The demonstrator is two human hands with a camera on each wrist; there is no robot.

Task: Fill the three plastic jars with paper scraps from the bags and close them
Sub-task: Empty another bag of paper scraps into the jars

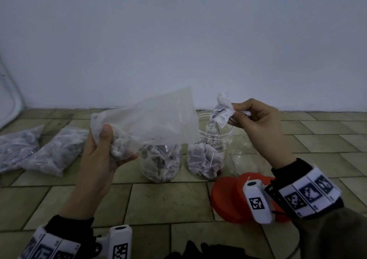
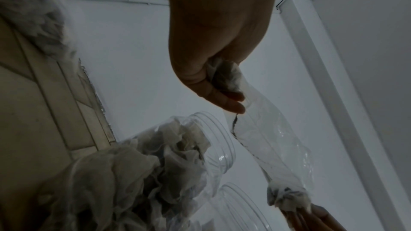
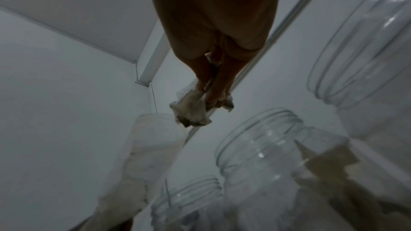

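Head view: left hand (image 1: 103,149) gripping the nearly emptied plastic bag (image 1: 151,119) by its bunched lower end, a last clump of scraps trapped under the thumb; bag mouth hanging open toward the jars. Right hand (image 1: 258,123) pinching a wad of paper scraps (image 1: 220,112) between thumb and fingertips, held above the mouth of the middle jar (image 1: 208,155). Seen from the right wrist too: fingers closed on the wad (image 3: 193,113), open jar mouths below.

Likely risks, judged from this pose: wad released off-centre and dropping onto the tiled floor (image 1: 168,199) instead of into the jar; loose bag swinging into a jar rim and tipping a light jar; remaining clump slipping out of the bag past the jars; overpacking so a lid will not seat.

Count:
- Jars: three, all open. Left jar (image 1: 160,161) packed with scraps, partly hidden behind the bag; middle jar roughly half full; third jar (image 1: 240,145) to the right, apparently empty, hard to make out.
- Bags: three. One in hand, two full bags (image 1: 57,149) lying on the floor at far left, side by side.
- Orange lids (image 1: 226,195): at least two overlapping on the floor by the right wrist; a third not discernible.
- Hands: two, both occupied.
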